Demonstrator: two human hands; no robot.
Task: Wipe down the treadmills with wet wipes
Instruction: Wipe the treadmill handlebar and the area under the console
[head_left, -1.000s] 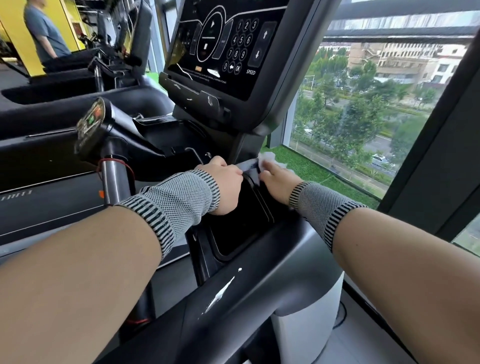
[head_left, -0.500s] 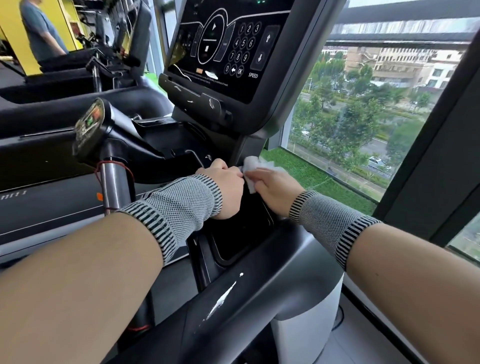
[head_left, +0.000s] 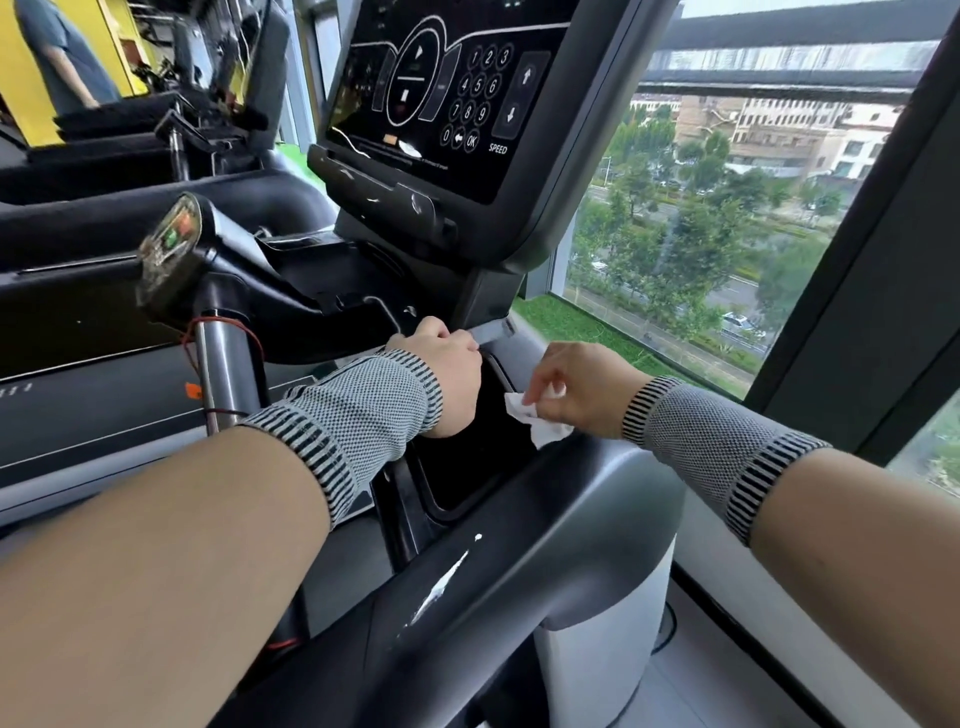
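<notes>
Treadmill console (head_left: 441, 98): black panel, white line graphics and white numerals, one small orange mark low on the screen. Handrail (head_left: 524, 561): dark grey, glossy, streaked with a white smear at 6 o'clock of the tray recess (head_left: 467, 457) (the recess itself black). Wet wipe (head_left: 537, 421): plain white. Wrist sleeves (head_left: 358, 415): grey fine-dot knit, cuffs banded in black-and-white stripes, same on both arms. Handle-end control (head_left: 174, 239) at 9 o'clock: green and red patches on a dark face. Cord (head_left: 223, 327) on the chrome post: red. Wall (head_left: 31, 78) at 10 o'clock: yellow. Turf (head_left: 566, 317) beyond the window: green.
</notes>
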